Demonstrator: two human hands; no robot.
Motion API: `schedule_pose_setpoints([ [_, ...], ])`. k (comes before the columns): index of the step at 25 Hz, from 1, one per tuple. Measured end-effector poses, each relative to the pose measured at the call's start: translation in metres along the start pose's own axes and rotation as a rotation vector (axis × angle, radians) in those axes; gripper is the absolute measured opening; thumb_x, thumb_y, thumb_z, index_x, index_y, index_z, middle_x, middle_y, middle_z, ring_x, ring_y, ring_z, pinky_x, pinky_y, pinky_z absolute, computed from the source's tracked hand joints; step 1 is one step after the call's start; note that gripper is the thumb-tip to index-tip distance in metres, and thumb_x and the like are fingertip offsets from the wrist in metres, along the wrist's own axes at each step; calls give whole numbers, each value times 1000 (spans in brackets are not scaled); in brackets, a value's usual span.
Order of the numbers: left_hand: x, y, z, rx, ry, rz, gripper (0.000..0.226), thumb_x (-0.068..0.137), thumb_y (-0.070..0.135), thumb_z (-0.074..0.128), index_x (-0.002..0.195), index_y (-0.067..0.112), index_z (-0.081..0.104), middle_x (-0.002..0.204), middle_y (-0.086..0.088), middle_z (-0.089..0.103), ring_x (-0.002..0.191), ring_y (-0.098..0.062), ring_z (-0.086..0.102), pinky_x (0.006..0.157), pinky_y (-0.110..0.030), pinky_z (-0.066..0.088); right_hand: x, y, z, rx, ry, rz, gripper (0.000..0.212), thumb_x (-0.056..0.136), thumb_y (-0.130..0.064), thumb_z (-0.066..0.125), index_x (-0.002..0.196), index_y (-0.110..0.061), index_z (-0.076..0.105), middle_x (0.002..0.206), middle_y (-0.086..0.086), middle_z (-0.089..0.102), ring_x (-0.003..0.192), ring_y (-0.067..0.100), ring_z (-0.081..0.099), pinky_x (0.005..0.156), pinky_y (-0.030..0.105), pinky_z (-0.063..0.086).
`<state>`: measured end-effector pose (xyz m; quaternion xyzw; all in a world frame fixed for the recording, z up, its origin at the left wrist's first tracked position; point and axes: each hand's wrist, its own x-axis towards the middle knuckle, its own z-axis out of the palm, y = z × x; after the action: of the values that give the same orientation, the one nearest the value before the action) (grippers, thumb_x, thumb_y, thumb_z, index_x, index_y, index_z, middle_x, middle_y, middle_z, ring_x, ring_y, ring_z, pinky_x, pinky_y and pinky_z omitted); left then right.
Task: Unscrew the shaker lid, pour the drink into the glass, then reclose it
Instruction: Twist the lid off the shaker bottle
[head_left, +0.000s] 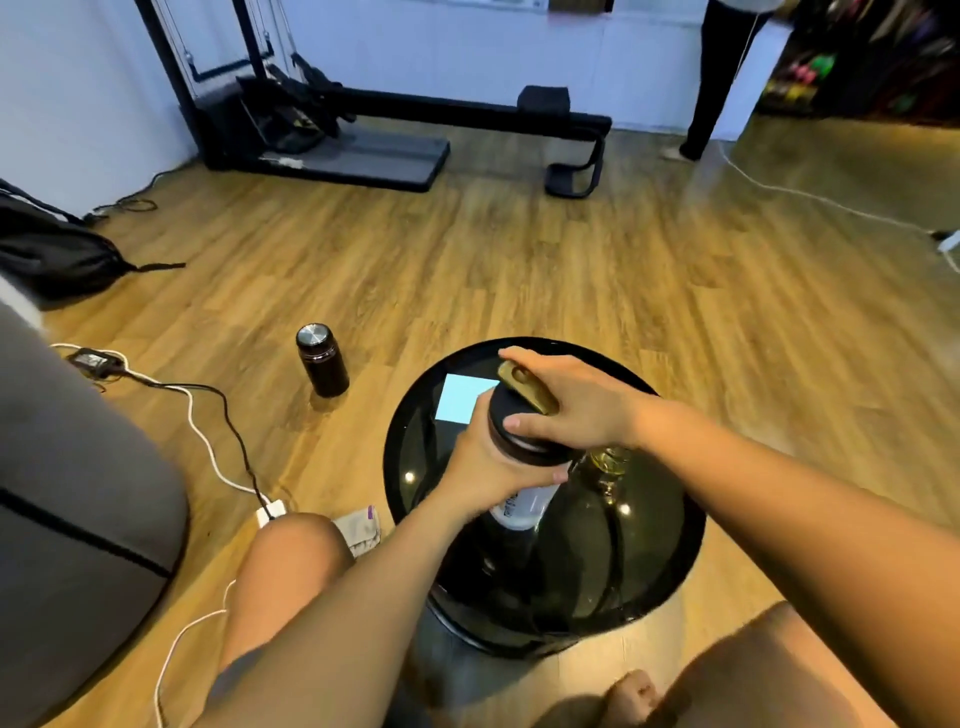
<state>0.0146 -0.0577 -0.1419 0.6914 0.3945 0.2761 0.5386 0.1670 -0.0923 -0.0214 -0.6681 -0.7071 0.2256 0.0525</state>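
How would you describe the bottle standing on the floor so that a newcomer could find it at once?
Start at the round black table, then look left onto the wooden floor, where the bottle stands upright near the cables. Unlike the shaker gripped at the table, it is dark with a shiny silver cap and nobody touches it.

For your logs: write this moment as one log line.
left hand grips shaker | right hand grips lid | lid on shaker | glass beside shaker

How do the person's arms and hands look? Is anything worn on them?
Both the left hand and the right hand are bare: no gloves, and no ring shows. Both forearms are bare, with no watch, bracelet or sleeve over the wrists. A greyish patch near the left elbow may be cloth; I cannot tell.
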Motion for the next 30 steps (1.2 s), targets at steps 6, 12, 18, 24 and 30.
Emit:
schedule_pose_setpoints([
  [6,4,-8,3,42,-14,-50,103,45,52,98,127,47,36,103,23,68,97,21,60,74,-3,48,12,-34,-2,-604,0,233,98,87,-73,49,161,-18,15,125,11,65,112,33,63,74,40,49],
  [12,9,-19,2,112,-39,-15,111,49,54,96,137,47,29,104,19,73,104,7,66,83,-12,51,9,-44,15,-561,122,134,57,79,-44,68,126,-18,47,89,3,55,83,25,56,69,37,45],
  [18,7,-18,8,104,2,-6,95,50,59,92,124,47,34,105,28,66,102,17,62,80,-4,49,-1,-29,4,-284,-42,37,78,81,-71,54,148,-36,38,151,0,47,143,26,37,115,55,31],
  [24,7,-17,6,106,-5,6,111,52,53,98,142,31,36,118,11,68,111,-6,67,94,-29,58,9,-30,8,-368,0,277,70,84,-71,44,141,-31,45,140,10,49,113,33,58,80,40,47],
  [30,6,-14,4,80,-21,20,114,53,47,98,147,29,36,123,15,67,118,-3,64,101,-28,54,8,-16,-8,-161,-81,42,74,80,-65,65,144,-37,42,153,-3,43,141,28,36,110,52,37],
])
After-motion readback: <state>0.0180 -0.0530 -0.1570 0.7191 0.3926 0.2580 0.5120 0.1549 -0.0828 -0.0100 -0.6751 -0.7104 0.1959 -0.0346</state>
